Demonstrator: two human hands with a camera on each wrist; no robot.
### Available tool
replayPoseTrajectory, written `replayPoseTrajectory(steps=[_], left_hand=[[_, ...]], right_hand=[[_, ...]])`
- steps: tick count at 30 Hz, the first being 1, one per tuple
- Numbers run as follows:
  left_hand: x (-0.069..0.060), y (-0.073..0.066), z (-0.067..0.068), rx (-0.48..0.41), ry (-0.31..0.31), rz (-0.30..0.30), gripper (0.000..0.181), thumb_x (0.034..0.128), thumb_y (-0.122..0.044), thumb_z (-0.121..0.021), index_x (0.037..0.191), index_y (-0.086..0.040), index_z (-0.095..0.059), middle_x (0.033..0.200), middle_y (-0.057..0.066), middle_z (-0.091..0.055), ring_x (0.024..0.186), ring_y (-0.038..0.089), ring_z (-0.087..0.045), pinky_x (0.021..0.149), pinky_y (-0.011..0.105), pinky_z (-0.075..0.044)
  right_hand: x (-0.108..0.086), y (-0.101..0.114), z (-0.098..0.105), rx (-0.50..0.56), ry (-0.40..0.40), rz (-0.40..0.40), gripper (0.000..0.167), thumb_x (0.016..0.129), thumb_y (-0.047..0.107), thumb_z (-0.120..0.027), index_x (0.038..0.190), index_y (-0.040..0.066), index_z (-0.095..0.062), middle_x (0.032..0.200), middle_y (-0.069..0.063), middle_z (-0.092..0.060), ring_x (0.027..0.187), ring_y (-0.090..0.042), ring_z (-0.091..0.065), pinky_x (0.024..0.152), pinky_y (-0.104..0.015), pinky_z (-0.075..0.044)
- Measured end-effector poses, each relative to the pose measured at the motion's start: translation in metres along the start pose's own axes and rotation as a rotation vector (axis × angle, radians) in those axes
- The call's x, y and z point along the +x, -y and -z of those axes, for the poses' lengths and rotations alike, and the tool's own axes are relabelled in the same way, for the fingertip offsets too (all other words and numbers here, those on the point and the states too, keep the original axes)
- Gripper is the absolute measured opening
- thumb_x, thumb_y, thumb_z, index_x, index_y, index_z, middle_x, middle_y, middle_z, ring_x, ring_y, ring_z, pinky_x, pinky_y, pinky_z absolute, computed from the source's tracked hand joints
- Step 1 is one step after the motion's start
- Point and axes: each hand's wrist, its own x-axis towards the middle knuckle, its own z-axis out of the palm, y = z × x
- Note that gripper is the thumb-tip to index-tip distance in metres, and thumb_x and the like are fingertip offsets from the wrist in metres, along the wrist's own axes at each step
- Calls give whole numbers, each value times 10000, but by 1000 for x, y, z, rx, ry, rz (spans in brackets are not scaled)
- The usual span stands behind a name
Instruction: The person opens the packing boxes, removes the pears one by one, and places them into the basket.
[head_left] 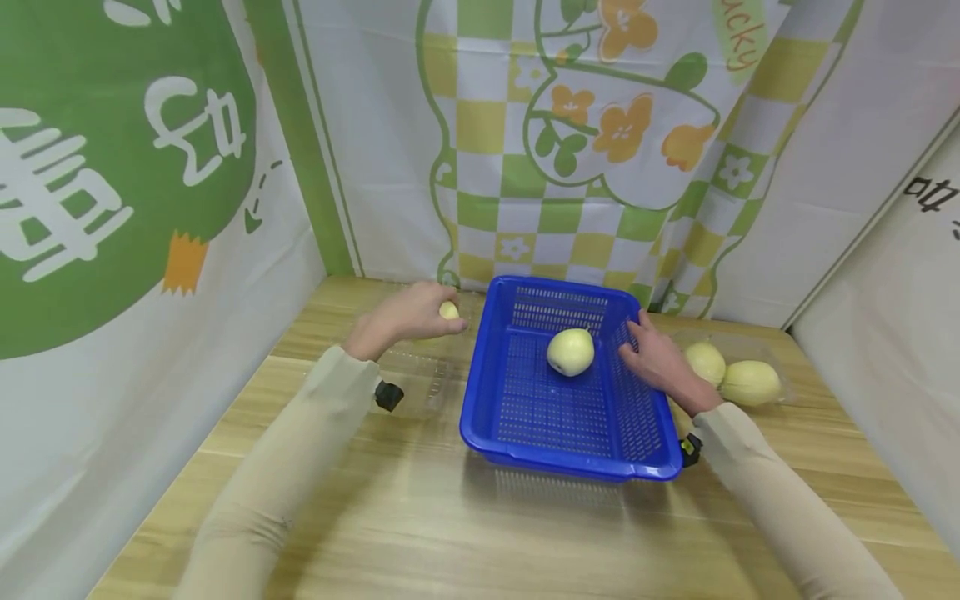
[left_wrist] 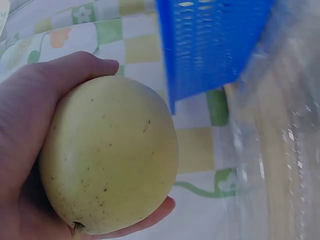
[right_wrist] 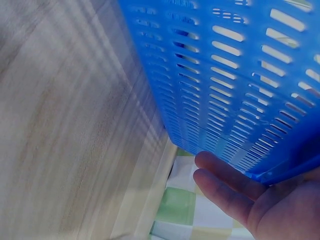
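A pale yellow pear [left_wrist: 112,155] with brown specks and a stem is gripped in my left hand [head_left: 416,312]. That hand hovers left of the blue plastic basket [head_left: 480,392], above a clear plastic container [head_left: 435,383]. Inside the basket lies another pear [head_left: 572,352]. My right hand [head_left: 663,358] holds the basket's right rim, with fingers [right_wrist: 225,192] showing along the outer wall in the right wrist view. Part of the right hand's grip is hidden by the rim.
Right of the basket, a clear container [head_left: 783,387] holds pears [head_left: 750,383], partly covered by my right forearm. The wooden table [head_left: 390,533] meets a printed curtain [head_left: 480,208] at the back and white fabric on both sides.
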Motion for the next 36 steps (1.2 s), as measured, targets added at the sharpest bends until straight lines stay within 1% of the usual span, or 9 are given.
replayPoseTrajectory(steps=[6,9,13,17,21,29,32,34,36], left_hand=[[18,-11,7,-124,-105,6,339,914,-437,-617,1019,-117,-652,911,26,-669,787,184,-597,695,317,-488],[28,-17,10,-154,-125,19,362,909,-487,-600,1005,-141,-644,912,14,-661,784,181,-589,698,322,-488],[42,-25,15,-170,-103,42,375,908,-517,-583,1011,-163,-652,946,5,-666,801,182,-590,707,327,-485],[56,-32,20,-212,-77,62,409,914,-503,-587,1086,-139,-660,1053,26,-678,901,193,-610,795,354,-509],[68,-35,19,-240,-72,59,393,909,-473,-601,1067,-118,-660,1079,43,-680,954,209,-611,860,376,-505],[84,-39,12,-192,-44,81,554,910,-526,-565,1272,-110,-619,1296,60,-637,1176,240,-593,996,399,-478],[87,-40,12,-212,-29,91,530,912,-537,-555,1224,-115,-631,1252,75,-645,1063,209,-607,923,387,-497],[90,-41,12,-248,-27,97,460,912,-540,-557,1111,-136,-647,1205,73,-648,931,166,-585,832,354,-490],[93,-43,11,-293,-35,101,382,913,-529,-561,950,-153,-612,1051,74,-638,777,145,-516,719,329,-452]], right_hand=[[1,-1,1,-7,3,-5,580,980,172,-412,1451,-153,-317,1550,-395,-111,1209,-563,-491,1006,-611,-424],[1,-1,0,-7,3,-4,581,979,175,-413,1450,-152,-320,1549,-395,-115,1220,-562,-483,1011,-610,-421],[0,-1,-1,-11,5,-1,586,978,185,-410,1449,-153,-321,1546,-398,-118,1198,-561,-500,997,-607,-431],[-1,-1,-1,-10,4,-4,589,978,190,-405,1449,-155,-318,1545,-399,-115,1197,-562,-501,999,-608,-431],[-1,-1,-2,-8,4,-10,589,981,192,-402,1449,-155,-317,1547,-397,-115,1227,-561,-476,1021,-609,-416],[0,1,-1,-19,-1,-4,594,976,197,-401,1452,-149,-318,1544,-398,-121,1206,-565,-492,1001,-613,-428],[0,2,0,-23,4,-2,595,976,200,-401,1452,-147,-320,1544,-398,-121,1194,-564,-502,993,-611,-433],[0,2,0,-22,5,-2,596,976,205,-395,1451,-148,-321,1544,-398,-121,1195,-564,-502,996,-611,-432],[0,1,0,-20,6,-1,595,977,203,-396,1453,-146,-321,1544,-398,-119,1192,-564,-505,997,-611,-432]])
